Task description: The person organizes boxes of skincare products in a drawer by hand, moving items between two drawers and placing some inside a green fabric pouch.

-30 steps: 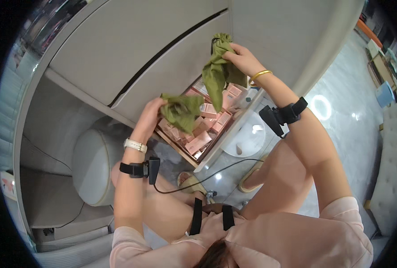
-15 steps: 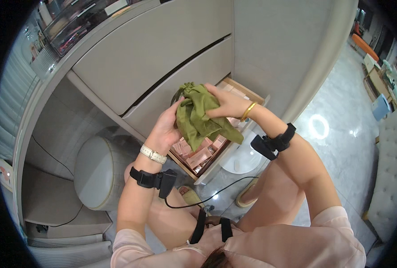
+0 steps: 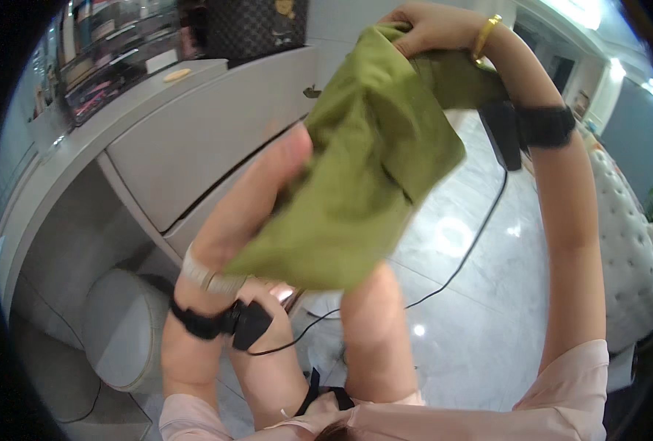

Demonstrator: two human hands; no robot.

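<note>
A large olive-green cloth (image 3: pixel 370 154) is held up in front of me, spread out and creased, its lower corner hanging over my left wrist. My right hand (image 3: pixel 437 29) pinches the top of it, high and toward the right, with a gold bangle on that wrist. Against the cloth's left edge is my left hand (image 3: pixel 290 154), smeared by motion. Its fingers are mostly hidden behind the fabric, so their grip does not show. Below the cloth, only a sliver of the open drawer (image 3: pixel 286 294) shows.
A pale cabinet (image 3: pixel 209 147) stands ahead, with a clear cosmetics organiser (image 3: pixel 113 66) and a dark checked case (image 3: pixel 257 29) on top. A round stool (image 3: pixel 124 331) is at lower left, a tufted white bench (image 3: pixel 624 242) at right. A black cable (image 3: pixel 459 272) loops between my forearms.
My hands have raised the green cloth from above the drawer and opened it out. The right hand moved up and right, drawing the top away. The view has tilted upward.
</note>
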